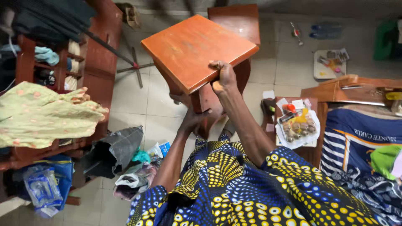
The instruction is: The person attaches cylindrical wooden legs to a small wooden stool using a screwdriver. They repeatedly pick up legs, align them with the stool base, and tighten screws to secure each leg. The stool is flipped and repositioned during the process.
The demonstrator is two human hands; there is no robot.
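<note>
R hand (223,77) clamped on tilted wooden stool (197,50) top edge. L hand (193,121) wraps its leg, closed.

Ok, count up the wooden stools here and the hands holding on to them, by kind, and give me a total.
Wooden stools: 2, the tilted orange-brown stool in front and a darker stool behind it.
Hands: 2, the right hand gripping the tilted seat's edge and the left hand on its leg below.
Total: 4
</note>
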